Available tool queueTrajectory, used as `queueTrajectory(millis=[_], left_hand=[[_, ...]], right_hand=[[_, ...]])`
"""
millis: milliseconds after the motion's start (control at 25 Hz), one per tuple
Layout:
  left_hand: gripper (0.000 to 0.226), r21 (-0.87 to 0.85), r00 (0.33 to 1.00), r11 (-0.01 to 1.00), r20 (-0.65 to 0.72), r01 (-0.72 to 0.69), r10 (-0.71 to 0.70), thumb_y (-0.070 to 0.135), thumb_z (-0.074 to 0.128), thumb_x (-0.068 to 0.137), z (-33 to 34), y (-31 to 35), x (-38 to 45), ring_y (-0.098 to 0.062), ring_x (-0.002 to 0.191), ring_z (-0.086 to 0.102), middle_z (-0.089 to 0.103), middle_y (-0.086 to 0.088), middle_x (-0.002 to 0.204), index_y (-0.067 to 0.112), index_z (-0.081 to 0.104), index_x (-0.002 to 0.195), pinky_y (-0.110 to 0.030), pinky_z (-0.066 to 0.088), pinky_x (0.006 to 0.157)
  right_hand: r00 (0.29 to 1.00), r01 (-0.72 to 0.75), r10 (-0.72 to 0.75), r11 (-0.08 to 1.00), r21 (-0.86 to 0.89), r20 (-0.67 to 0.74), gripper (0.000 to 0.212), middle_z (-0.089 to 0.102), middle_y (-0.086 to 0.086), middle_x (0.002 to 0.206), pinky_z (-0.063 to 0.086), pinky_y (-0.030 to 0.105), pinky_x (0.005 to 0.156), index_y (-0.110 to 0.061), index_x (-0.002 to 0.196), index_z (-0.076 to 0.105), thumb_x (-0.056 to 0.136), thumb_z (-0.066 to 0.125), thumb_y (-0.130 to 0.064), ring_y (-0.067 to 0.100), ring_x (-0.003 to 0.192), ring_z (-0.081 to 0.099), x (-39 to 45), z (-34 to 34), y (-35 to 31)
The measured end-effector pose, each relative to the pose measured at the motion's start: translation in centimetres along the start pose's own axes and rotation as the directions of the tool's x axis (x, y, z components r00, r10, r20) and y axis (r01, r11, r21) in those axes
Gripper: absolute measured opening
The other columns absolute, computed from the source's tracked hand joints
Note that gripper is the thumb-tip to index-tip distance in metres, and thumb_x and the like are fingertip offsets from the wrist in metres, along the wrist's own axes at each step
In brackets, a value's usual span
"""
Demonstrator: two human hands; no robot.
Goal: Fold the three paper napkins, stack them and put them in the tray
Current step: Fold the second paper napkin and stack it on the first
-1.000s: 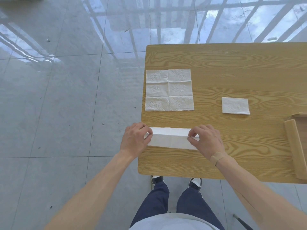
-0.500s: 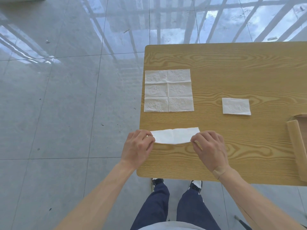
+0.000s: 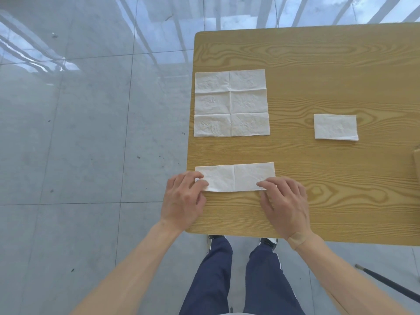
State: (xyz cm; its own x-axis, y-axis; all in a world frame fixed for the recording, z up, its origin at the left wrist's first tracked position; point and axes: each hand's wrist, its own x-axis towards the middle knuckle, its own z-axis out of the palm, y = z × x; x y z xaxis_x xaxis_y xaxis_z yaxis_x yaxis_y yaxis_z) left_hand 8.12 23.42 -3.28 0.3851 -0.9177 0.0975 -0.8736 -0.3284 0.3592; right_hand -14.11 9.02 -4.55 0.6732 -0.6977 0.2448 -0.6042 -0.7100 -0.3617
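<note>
A white napkin folded into a long strip (image 3: 236, 179) lies flat near the table's front left corner. My left hand (image 3: 184, 201) rests its fingers and thumb on the strip's left end. The fingertips of my right hand (image 3: 285, 205) press on the strip's near right corner. An unfolded napkin (image 3: 231, 103) with crease lines lies flat farther back on the left. A small folded napkin (image 3: 335, 127) lies to the right of it. Only a sliver of the wooden tray (image 3: 417, 160) shows at the right edge.
The wooden table (image 3: 318, 64) has its left edge just beside both left napkins and its front edge close to my hands. Grey floor tiles lie beyond. A dark stick (image 3: 386, 283) lies on the floor at lower right, near my legs.
The napkin's near flap was lifted and brought over, and the napkin now lies flat as a long strip. Both hands have gone from pinching its ends to resting on it.
</note>
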Motion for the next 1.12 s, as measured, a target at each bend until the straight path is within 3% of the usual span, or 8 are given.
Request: queueTrajectory(millis=[120, 200, 320, 480, 720, 920, 1120], left_hand=[[0.027, 0.002, 0.997, 0.999, -0.062, -0.042, 0.042, 0.016, 0.060, 0.083, 1.0, 2.0, 0.5, -0.028, 0.114, 0.059, 0.066, -0.007, 0.120, 0.011, 0.071, 0.107, -0.044, 0.039, 0.104], [0.038, 0.014, 0.999, 0.999, -0.015, -0.042, 0.042, 0.027, 0.052, 0.093, 2.0, 4.2, 1.1, -0.030, 0.130, 0.051, 0.060, -0.011, 0.136, 0.008, 0.065, 0.124, -0.048, 0.034, 0.113], [0.064, 0.079, 0.980, 0.997, 0.198, 0.002, -0.018, 0.049, 0.020, 0.104, 3.5, 6.8, 1.9, -0.025, 0.151, 0.015, 0.024, -0.010, 0.162, 0.008, 0.030, 0.152, -0.048, 0.011, 0.123], [0.079, 0.236, 0.935, 0.972, 0.340, 0.020, -0.101, 0.061, -0.002, 0.097, 4.8, 6.6, 2.0, -0.021, 0.152, -0.012, -0.006, -0.007, 0.166, 0.009, 0.002, 0.157, -0.049, -0.002, 0.123], [0.079, 0.218, 0.934, 0.976, 0.345, 0.018, -0.094, 0.063, 0.001, 0.097, 5.4, 5.4, 1.5, -0.019, 0.152, -0.010, -0.006, -0.005, 0.166, 0.011, 0.001, 0.157, -0.047, 0.000, 0.123], [0.074, 0.244, 0.937, 0.961, 0.286, 0.131, -0.200, 0.057, 0.008, 0.100, 3.9, 0.7, -0.7, -0.020, 0.152, -0.004, -0.002, -0.006, 0.166, 0.010, 0.004, 0.157, -0.047, 0.007, 0.123], [0.076, 0.244, 0.931, 0.960, 0.299, 0.137, -0.209, 0.059, 0.004, 0.099, 3.2, -0.5, -1.3, -0.019, 0.152, -0.007, -0.006, -0.006, 0.166, 0.009, 0.000, 0.157, -0.050, 0.003, 0.123]], right_hand=[[0.999, 0.052, -0.052, 0.999, -0.009, 0.013, 0.027, 0.067, 0.002, 0.121, 0.040, 0.041, 0.101, -0.017, 0.118, 0.068, 0.095, 0.057, -0.020, 0.027, 0.121, 0.057, 0.9, 1.3, -1.0], [0.992, 0.075, -0.070, 0.996, -0.040, 0.105, 0.038, 0.060, 0.005, 0.138, 0.039, 0.047, 0.108, -0.014, 0.133, 0.059, 0.098, 0.052, -0.025, 0.030, 0.135, 0.048, 1.6, 2.1, -1.7], [0.952, 0.129, -0.096, 0.987, -0.093, 0.292, 0.056, 0.039, 0.007, 0.157, 0.028, 0.058, 0.116, -0.012, 0.150, 0.040, 0.099, 0.042, -0.035, 0.033, 0.149, 0.027, 2.5, 2.8, -1.7], [0.898, 0.158, -0.085, 0.978, -0.137, 0.432, 0.065, 0.017, 0.000, 0.166, 0.010, 0.057, 0.122, -0.019, 0.158, 0.019, 0.102, 0.024, -0.051, 0.030, 0.153, 0.009, 2.9, 3.5, -0.8], [0.887, 0.147, -0.044, 0.971, -0.189, 0.460, 0.068, 0.008, -0.005, 0.167, 0.005, 0.055, 0.123, -0.024, 0.159, 0.010, 0.101, 0.014, -0.058, 0.027, 0.154, 0.002, 2.7, 3.7, -0.6], [0.902, -0.043, 0.140, 0.970, -0.238, 0.409, 0.067, 0.000, -0.009, 0.167, -0.002, 0.050, 0.123, -0.027, 0.159, 0.000, 0.101, 0.009, -0.060, 0.021, 0.154, -0.006, 1.6, 2.6, 1.7], [0.897, -0.095, 0.182, 0.969, -0.227, 0.402, 0.069, -0.002, -0.008, 0.167, -0.006, 0.051, 0.123, -0.025, 0.158, -0.003, 0.101, 0.011, -0.061, 0.022, 0.153, -0.012, 1.3, 2.2, 2.1]])
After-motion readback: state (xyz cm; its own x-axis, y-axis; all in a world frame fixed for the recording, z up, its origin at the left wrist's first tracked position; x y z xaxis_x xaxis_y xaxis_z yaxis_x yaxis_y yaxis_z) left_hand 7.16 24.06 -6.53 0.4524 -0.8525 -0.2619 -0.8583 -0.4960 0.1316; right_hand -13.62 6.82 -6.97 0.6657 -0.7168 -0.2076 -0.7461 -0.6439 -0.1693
